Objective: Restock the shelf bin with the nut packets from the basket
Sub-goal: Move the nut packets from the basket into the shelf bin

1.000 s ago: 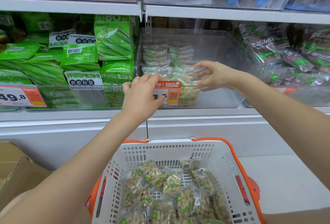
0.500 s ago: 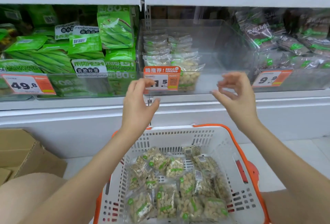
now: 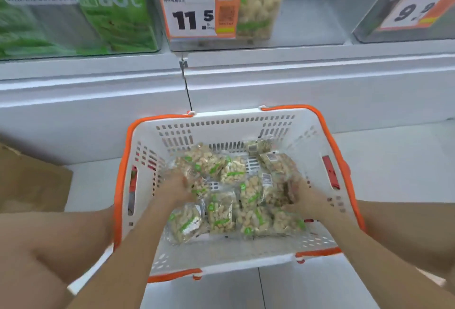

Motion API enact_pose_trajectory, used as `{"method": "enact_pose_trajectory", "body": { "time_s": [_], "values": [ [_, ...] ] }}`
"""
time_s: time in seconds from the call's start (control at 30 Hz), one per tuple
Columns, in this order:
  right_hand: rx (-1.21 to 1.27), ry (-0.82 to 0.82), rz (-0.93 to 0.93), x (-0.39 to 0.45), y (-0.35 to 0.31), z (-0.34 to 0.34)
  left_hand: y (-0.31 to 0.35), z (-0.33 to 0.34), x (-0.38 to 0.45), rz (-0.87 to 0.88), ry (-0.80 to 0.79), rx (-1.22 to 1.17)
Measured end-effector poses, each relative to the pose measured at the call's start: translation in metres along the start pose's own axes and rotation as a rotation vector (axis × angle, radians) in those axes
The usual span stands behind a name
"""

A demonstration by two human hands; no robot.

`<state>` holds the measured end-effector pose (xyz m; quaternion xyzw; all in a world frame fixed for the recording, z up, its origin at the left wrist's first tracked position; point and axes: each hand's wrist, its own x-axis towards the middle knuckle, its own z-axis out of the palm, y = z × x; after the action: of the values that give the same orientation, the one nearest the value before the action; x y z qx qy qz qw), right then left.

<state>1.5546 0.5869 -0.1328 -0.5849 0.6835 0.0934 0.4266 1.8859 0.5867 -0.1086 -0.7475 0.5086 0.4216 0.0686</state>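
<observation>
The white basket with orange rim (image 3: 229, 114) sits on the floor below the shelf and holds several clear nut packets (image 3: 221, 212) with green labels. My left hand (image 3: 176, 186) is down among the packets on the left side, fingers on a packet with a barcode. My right hand (image 3: 304, 196) is on the packets at the right side. Motion blur hides how the fingers of either hand lie. The clear shelf bin (image 3: 307, 13) stands above, with nut packets (image 3: 258, 10) at its left front, behind an orange 11.5 price tag (image 3: 197, 8).
Green snack bags (image 3: 110, 13) fill the bin to the left. Another clear bin with a 9.9 tag (image 3: 413, 8) is to the right. A brown cardboard box (image 3: 29, 183) lies on the floor left of the basket. The white shelf base (image 3: 270, 82) runs behind the basket.
Both hands left the shelf bin, dropped through the air and now sit among the packets in the basket. The view has tilted down toward the basket.
</observation>
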Motion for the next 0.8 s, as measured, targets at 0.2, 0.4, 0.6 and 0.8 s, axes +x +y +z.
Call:
{"method": "enact_pose_trajectory", "body": {
  "time_s": [0.2, 0.4, 0.6, 0.8],
  "values": [
    [0.040, -0.220, 0.138, 0.013, 0.013, 0.011, -0.038, 0.032, 0.014, -0.053, -0.166, 0.227],
    [-0.112, -0.444, 0.294, 0.020, 0.010, -0.003, -0.047, 0.038, 0.024, -0.071, -0.204, 0.211],
    [-0.416, -0.453, 0.132, 0.014, -0.018, -0.006, -0.041, 0.037, 0.014, -0.075, -0.246, -0.040],
    [-0.370, -0.423, -0.006, -0.001, -0.039, -0.013, -0.029, 0.021, -0.003, -0.032, -0.248, -0.337]
  ]
}}
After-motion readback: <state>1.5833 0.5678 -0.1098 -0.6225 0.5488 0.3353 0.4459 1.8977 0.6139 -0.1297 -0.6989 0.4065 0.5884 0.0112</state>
